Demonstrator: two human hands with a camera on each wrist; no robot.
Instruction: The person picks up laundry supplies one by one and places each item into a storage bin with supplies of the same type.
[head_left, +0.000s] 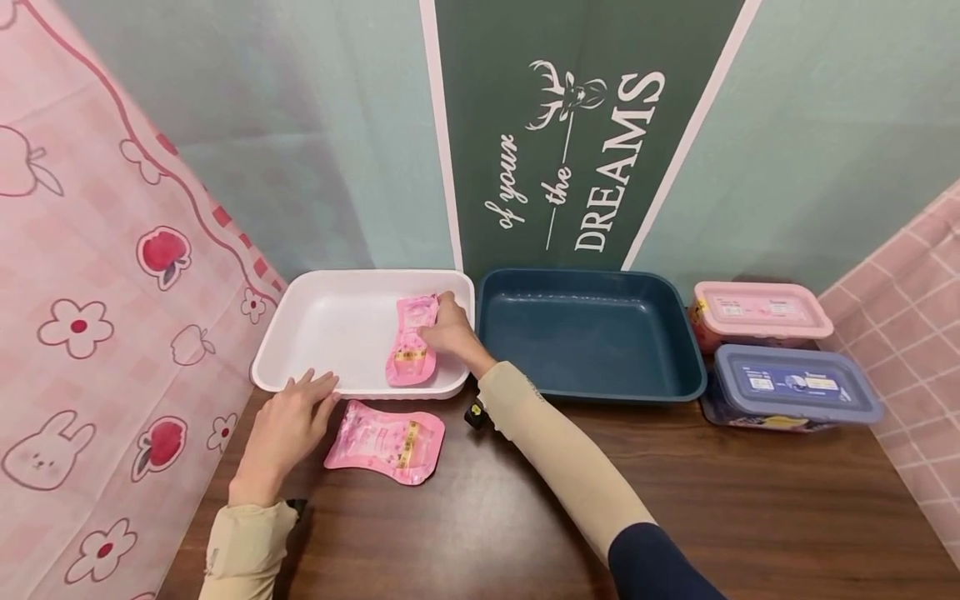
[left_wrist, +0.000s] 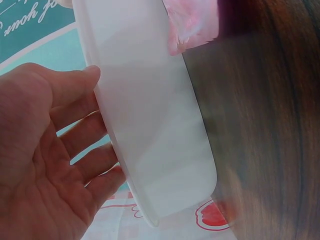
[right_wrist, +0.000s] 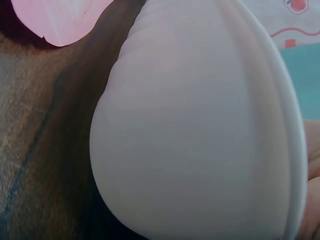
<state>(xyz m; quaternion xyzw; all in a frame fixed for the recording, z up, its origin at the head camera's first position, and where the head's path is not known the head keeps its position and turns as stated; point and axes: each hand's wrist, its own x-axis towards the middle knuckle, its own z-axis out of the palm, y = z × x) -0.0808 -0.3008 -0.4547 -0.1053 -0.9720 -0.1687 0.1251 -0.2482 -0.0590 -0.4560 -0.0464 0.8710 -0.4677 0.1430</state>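
In the head view, a pink pouch (head_left: 408, 342) lies over the right part of a white tray (head_left: 322, 333). My right hand (head_left: 453, 332) pinches this pouch by its right edge, inside the tray; the tray's wall hides most of that hand in the right wrist view. My left hand (head_left: 288, 423) rests at the tray's front left rim, its fingers loosely extended. Its fingertips (left_wrist: 91, 75) meet the rim in the left wrist view. A second pink pouch (head_left: 386, 442) lies flat on the table in front of the tray, close to the left hand.
A dark blue tray (head_left: 592, 350) stands just right of the white one. Farther right are a pink-lidded box (head_left: 765, 310) and a blue-lidded box (head_left: 795, 385). Printed curtains (head_left: 337, 150) rise behind and at the sides of the brown wooden table (head_left: 600, 483).
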